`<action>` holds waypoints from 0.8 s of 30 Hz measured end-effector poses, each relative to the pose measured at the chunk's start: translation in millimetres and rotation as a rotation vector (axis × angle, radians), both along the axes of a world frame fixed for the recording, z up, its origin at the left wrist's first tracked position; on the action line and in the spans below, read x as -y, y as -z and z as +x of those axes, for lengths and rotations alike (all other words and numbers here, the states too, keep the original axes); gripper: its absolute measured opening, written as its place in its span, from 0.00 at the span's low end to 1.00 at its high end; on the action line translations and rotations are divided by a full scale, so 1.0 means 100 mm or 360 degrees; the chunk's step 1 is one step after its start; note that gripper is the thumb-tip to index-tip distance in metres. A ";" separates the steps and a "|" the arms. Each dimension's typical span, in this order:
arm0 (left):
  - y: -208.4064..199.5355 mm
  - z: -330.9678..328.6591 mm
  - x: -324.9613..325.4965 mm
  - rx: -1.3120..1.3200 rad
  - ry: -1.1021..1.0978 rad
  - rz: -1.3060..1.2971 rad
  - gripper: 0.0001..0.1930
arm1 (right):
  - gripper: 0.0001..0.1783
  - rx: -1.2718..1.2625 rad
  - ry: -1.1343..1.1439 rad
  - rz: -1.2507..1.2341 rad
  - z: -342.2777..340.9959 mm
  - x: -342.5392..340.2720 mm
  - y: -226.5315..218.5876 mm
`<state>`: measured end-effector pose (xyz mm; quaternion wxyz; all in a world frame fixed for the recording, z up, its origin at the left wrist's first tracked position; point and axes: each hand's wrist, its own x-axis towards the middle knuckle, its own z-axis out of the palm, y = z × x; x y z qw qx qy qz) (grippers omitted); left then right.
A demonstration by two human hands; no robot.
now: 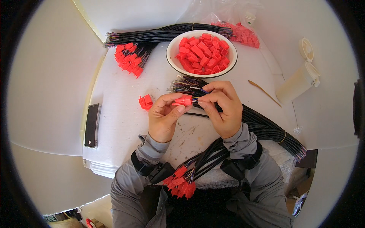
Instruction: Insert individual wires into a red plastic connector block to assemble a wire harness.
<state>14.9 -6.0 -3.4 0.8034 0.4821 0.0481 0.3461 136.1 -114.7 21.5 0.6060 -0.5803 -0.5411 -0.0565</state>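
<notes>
Between the thumb and fingers of my left hand (162,119) is a red plastic connector housing (184,100). My right hand (225,114) pinches thin coloured wires (195,99) at the connector's right end. Above them, another wire with a bare metal terminal (197,88) sticks out by the right fingers. Whether every wire sits inside the housing cannot be made out. A thick bundle of black cables (260,117) with stripped ends passes behind my right hand. Loose red connectors (145,102) lie left of my left hand.
Beyond my hands stands a white bowl (170,62) of red connectors, with a clear bag of red connectors (243,35) behind. Cables with connectors (129,60) lie far left; more connectors (181,184) hang nearby. A phone (92,125), wooden stick (265,93) and open cream container (298,81) flank the worktop.
</notes>
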 end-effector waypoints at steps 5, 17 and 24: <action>0.00 0.00 0.00 -0.0006 -0.0011 0.0021 0.14 | 0.04 0.0006 0.0044 -0.0032 -0.01 -0.01 -0.01; 0.01 -0.01 0.00 -0.0086 -0.0111 0.0176 0.14 | 0.04 -0.0008 0.0057 -0.0083 -0.01 -0.01 -0.01; 0.00 -0.01 0.01 -0.0090 -0.0106 0.0192 0.14 | 0.03 -0.0067 0.0086 -0.0068 -0.01 -0.02 0.00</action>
